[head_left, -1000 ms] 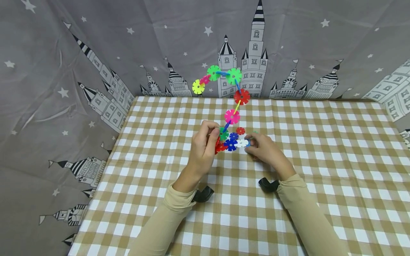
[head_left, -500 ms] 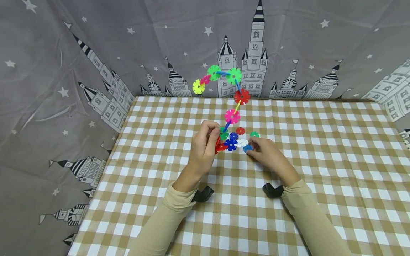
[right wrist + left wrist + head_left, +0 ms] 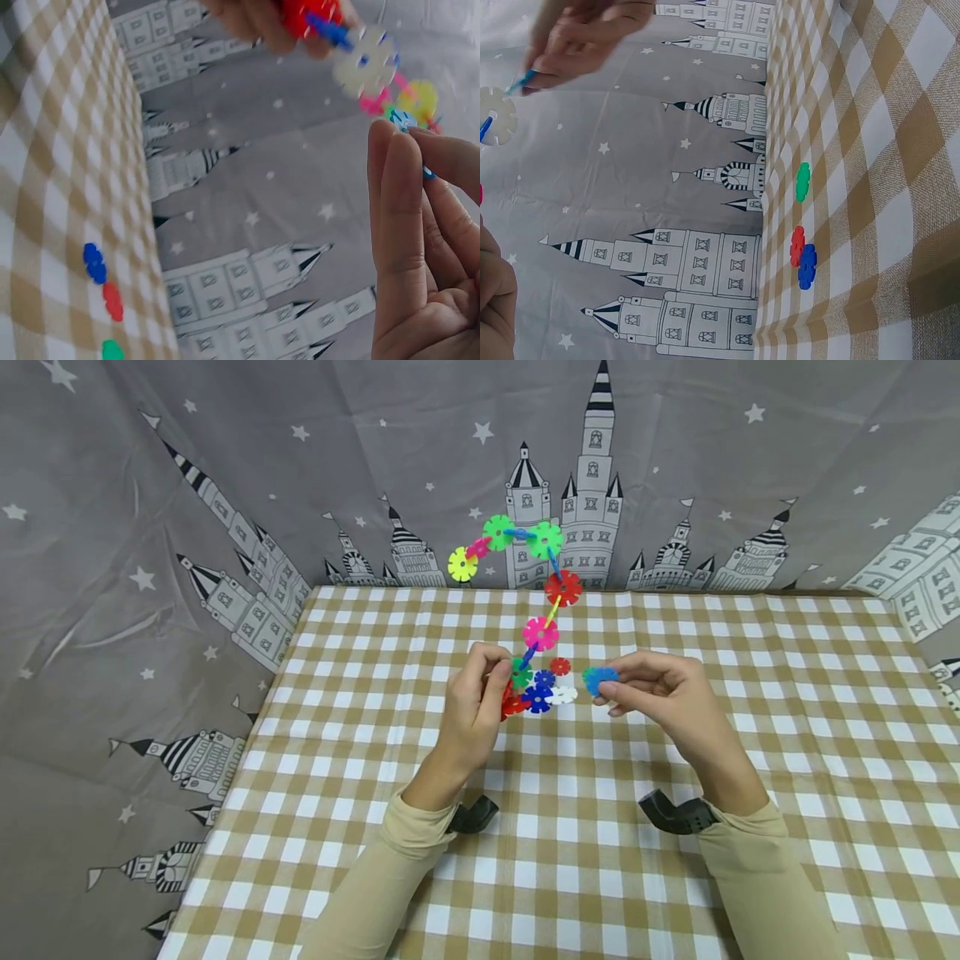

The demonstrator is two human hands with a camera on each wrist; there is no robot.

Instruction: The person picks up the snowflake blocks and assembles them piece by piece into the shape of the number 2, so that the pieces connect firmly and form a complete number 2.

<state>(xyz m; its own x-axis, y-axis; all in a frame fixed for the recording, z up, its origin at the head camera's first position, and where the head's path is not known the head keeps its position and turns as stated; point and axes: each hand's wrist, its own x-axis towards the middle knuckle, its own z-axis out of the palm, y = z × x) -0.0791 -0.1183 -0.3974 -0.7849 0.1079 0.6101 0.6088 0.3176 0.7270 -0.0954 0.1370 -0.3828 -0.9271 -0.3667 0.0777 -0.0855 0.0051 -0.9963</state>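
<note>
In the head view my left hand (image 3: 476, 702) grips a chain of interlocking notched plastic discs by its lower end, near a green disc (image 3: 519, 673) and a red disc (image 3: 515, 704). From there one branch climbs through a pink disc (image 3: 541, 633) and a larger red disc (image 3: 562, 588) to a yellow disc (image 3: 462, 564). The other branch runs right through a dark blue disc (image 3: 537, 698) to a white disc (image 3: 562, 695). My right hand (image 3: 667, 693) pinches a light blue disc (image 3: 602, 682) between thumb and fingers, a short gap right of the white one.
Loose on the checked tablecloth (image 3: 750, 710) lie a small red disc (image 3: 560, 666) and a blue disc (image 3: 544, 679), with a loose green disc (image 3: 802, 181) beyond them in the left wrist view. Behind the table hangs a grey castle-print curtain (image 3: 420, 435).
The right hand has moved rightward and slightly up, carrying the light blue disc away from beside the white disc. My left hand and the chain have stayed almost still.
</note>
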